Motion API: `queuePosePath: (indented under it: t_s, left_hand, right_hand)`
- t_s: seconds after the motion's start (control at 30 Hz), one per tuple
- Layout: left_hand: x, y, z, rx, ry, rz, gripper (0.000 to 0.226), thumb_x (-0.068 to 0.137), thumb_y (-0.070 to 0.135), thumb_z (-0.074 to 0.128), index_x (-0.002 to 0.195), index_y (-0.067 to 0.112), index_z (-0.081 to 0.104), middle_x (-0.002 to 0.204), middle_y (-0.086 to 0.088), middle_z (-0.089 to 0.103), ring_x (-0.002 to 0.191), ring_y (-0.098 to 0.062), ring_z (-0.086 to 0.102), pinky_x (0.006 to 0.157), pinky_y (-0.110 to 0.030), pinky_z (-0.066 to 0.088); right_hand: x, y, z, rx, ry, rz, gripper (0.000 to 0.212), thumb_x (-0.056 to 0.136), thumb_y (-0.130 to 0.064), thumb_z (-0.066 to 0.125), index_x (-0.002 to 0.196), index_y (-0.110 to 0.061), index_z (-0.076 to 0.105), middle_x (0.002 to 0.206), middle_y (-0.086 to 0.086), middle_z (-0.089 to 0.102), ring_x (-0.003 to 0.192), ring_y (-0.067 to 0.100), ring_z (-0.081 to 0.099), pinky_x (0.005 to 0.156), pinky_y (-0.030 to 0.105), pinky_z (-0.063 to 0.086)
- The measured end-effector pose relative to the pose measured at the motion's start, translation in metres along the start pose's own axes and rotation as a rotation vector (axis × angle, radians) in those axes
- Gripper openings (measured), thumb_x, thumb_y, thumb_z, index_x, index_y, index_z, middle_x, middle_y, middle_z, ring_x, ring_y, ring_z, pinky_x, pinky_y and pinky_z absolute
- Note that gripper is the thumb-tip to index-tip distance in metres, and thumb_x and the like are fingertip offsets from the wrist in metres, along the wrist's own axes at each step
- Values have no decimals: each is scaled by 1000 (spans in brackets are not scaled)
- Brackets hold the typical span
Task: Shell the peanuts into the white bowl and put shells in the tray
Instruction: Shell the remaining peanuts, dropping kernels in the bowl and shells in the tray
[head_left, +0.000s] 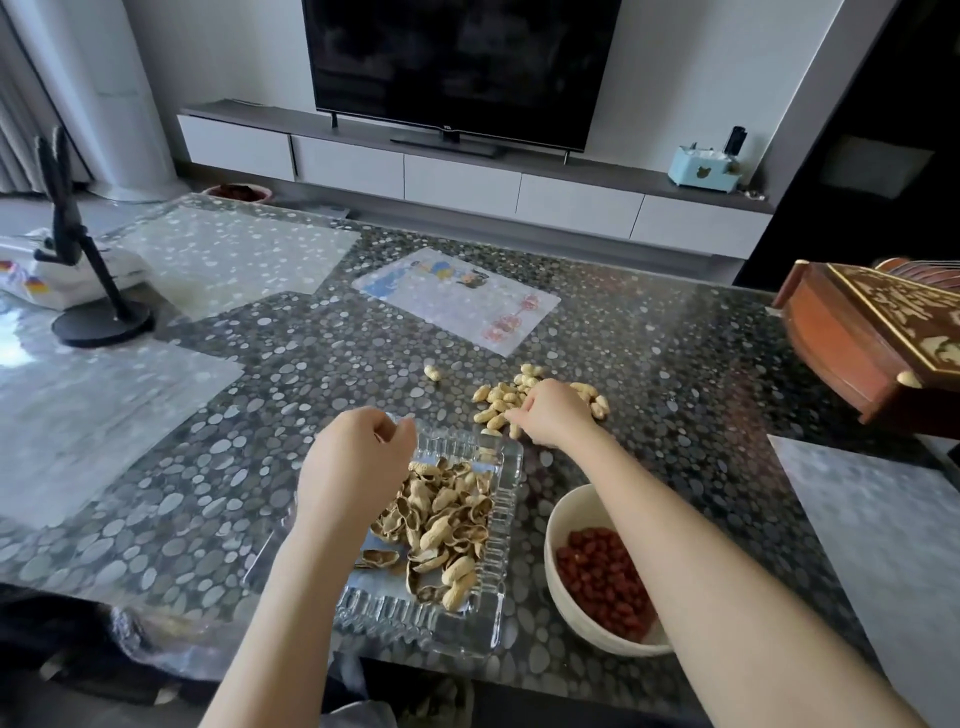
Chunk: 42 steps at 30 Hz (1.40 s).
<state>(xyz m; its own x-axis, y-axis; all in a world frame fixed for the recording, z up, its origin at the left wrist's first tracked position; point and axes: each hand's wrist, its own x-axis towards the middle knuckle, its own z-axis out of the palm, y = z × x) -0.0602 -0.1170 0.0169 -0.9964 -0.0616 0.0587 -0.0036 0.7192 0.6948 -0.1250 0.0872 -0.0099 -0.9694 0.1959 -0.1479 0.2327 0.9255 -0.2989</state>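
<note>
A pile of unshelled peanuts (501, 397) lies on the pebble-patterned table. My right hand (553, 415) rests on the pile, its fingers curled around peanuts at the near edge. One stray peanut (431, 372) lies to the left of the pile. A clear glass tray (506, 530) in front of me holds a heap of empty shells (447, 525). My left hand (358, 457) hovers over the tray's far left corner with fingers curled; I cannot see anything in it. The white bowl (558, 582) at the near right holds red shelled peanuts (602, 577).
A carved wooden box (872, 343) stands at the table's right edge. A black phone stand (98, 312) and a white bag (31, 275) are at the far left. A printed paper sheet (457, 299) lies under the table cover behind the peanut pile.
</note>
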Motion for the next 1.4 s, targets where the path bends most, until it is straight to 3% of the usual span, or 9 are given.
queuePosePath:
  t_s: [0.17,0.27,0.4,0.67,0.77,0.9,1.03,1.23,1.4]
  left_hand:
    - [-2,7,1,-57,52,46,37,93,27,50,59,16,41,50,2,43,49,-19,46,46,-26,27]
    - [-2,12,1,-87,22,106,30,94,27,51,66,17,48,55,3,46,48,-13,40,45,-23,29]
    - [-13,23,0,-235,-71,248,10,90,25,60,80,23,60,65,6,58,55,-10,48,50,-12,39]
    - [-58,49,15,-484,-165,423,15,80,28,72,80,41,64,78,12,68,72,-1,62,66,-16,50]
    - [-69,56,24,-503,-136,512,13,81,27,70,77,38,65,79,9,65,74,-7,62,67,-23,50]
    - [-80,65,25,-787,-324,409,18,81,35,66,75,19,70,71,3,67,71,-8,63,66,-24,48]
    - [-84,70,35,-877,-418,342,24,84,37,61,73,15,64,65,-4,52,65,-17,45,65,-36,36]
    - [-90,75,40,-865,-407,356,21,89,30,60,71,19,63,60,8,50,60,-7,43,60,-23,35]
    - [-90,76,44,-837,-478,300,44,87,50,56,76,7,59,64,-2,44,63,-16,39,63,-35,35]
  right_hand:
    - [8,-5,4,46,-79,83,29,86,-16,59,62,-7,47,63,6,53,59,19,50,48,24,34]
    - [-11,-4,-11,629,-110,149,10,85,-1,59,77,-1,64,68,9,62,57,16,56,48,21,45]
    - [-66,-4,-41,1357,-304,123,12,91,-3,57,82,-2,64,67,7,62,53,10,59,46,18,51]
    - [-157,4,-40,1836,-385,181,18,73,-22,63,69,-5,68,56,1,51,40,5,44,35,15,36]
    - [-177,10,-38,1781,-289,128,24,76,-30,62,74,-6,61,55,2,49,42,7,43,37,17,35]
    - [-199,18,-33,1227,111,-148,40,86,-44,51,77,-7,63,55,-5,53,51,8,47,48,21,39]
    - [-205,26,-33,911,279,-343,28,89,-44,45,70,-25,52,57,-12,50,55,1,46,54,15,37]
    - [-202,36,-21,739,458,-423,28,97,-45,44,69,-38,46,59,-14,48,54,2,44,52,13,32]
    - [-203,36,-24,826,397,-402,29,98,-33,41,71,-32,51,60,-18,53,57,0,48,53,14,36]
